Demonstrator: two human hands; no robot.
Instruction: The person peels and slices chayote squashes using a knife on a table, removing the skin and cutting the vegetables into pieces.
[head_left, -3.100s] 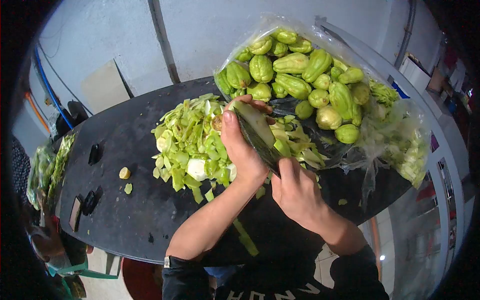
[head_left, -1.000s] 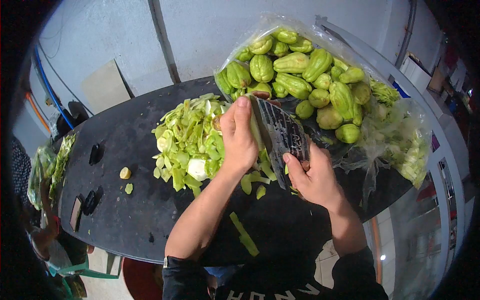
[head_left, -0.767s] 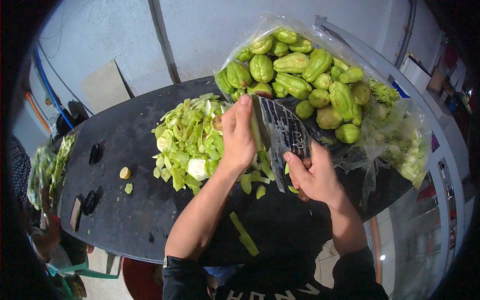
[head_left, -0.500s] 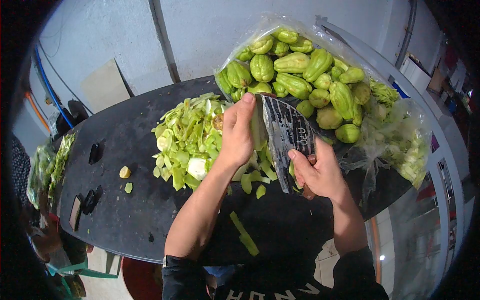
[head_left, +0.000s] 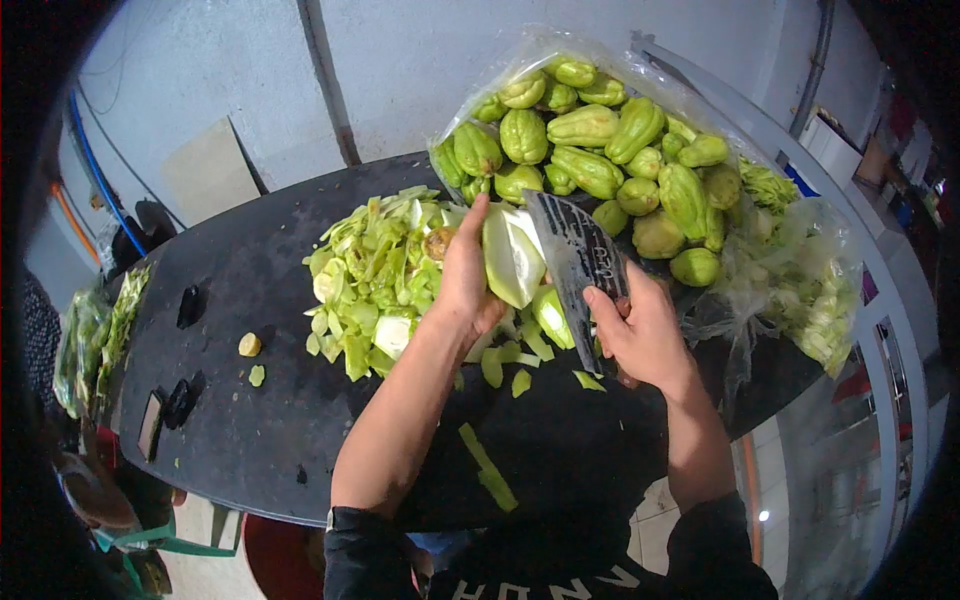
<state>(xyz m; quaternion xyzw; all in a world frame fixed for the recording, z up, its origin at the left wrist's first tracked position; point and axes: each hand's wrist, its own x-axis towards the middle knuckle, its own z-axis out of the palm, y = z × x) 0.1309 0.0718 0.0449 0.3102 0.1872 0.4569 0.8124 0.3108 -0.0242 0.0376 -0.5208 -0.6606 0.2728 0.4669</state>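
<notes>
Mid-frame, the right hand [head_left: 645, 335], clasping the cleaver [head_left: 575, 262], has bared the pale chayote [head_left: 512, 262] the left hand [head_left: 464, 282] grips — cut seemingly done.

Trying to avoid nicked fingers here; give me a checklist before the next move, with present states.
1. Knife gripped in the right hand: ok.
2. Squash held in the left hand: ok.
3. Left thumb off the knife: ok.
4. Far side of the left hand clear of the knife: cannot tell, hidden behind the squash.
5. Table free of scraps: not ok; a peel strip lies between the forearms.
</notes>
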